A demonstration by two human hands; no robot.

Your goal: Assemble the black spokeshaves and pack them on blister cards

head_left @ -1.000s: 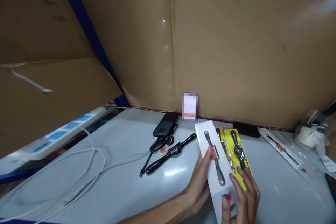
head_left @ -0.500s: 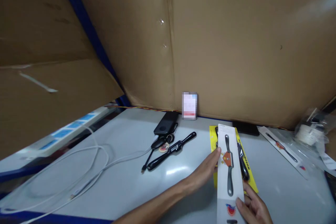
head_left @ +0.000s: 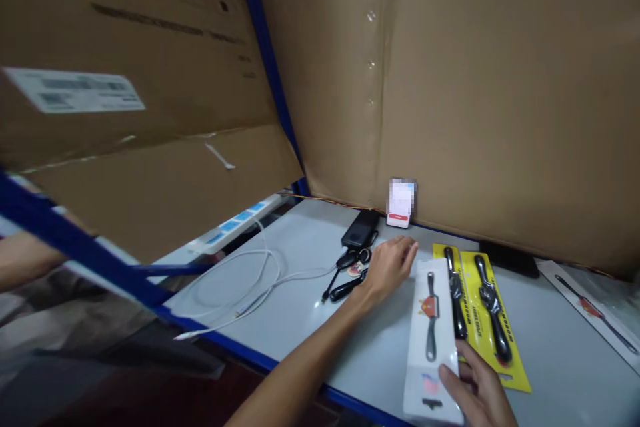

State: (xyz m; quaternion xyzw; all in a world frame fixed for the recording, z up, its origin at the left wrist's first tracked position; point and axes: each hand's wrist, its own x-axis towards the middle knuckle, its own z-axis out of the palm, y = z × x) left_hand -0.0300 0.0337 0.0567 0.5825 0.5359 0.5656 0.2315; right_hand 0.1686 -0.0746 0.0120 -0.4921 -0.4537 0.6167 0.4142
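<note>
My right hand (head_left: pixel 477 383) grips the lower right edge of a white card sleeve (head_left: pixel 417 373) with a spokeshave printed on it, thumb in front. My left hand (head_left: pixel 390 267) lies over a black spokeshave (head_left: pixel 344 289) on the table, its fingers curled down around the far part. Only the near handle shows; the rest is hidden under the hand. Just right of the sleeve lie two yellow-backed blister packs, a nearer pack (head_left: pixel 440 251) partly covered by the sleeve and a further pack (head_left: pixel 517 370), each with a black spokeshave inside.
A black power bank (head_left: pixel 361 229) with white cables (head_left: pixel 300 275) is left of my left hand. A phone (head_left: pixel 401 213) leans on the cardboard wall (head_left: pixel 475 113). Another printed card (head_left: pixel 590 307) and a dark flat object (head_left: pixel 507 259) lie at right. A person's forearm (head_left: pixel 30 257) shows beyond the blue frame.
My left hand has left the white sleeve and moved over the loose spokeshave. The sleeve has shifted left off the yellow packs, so both now show. The view has turned left.
</note>
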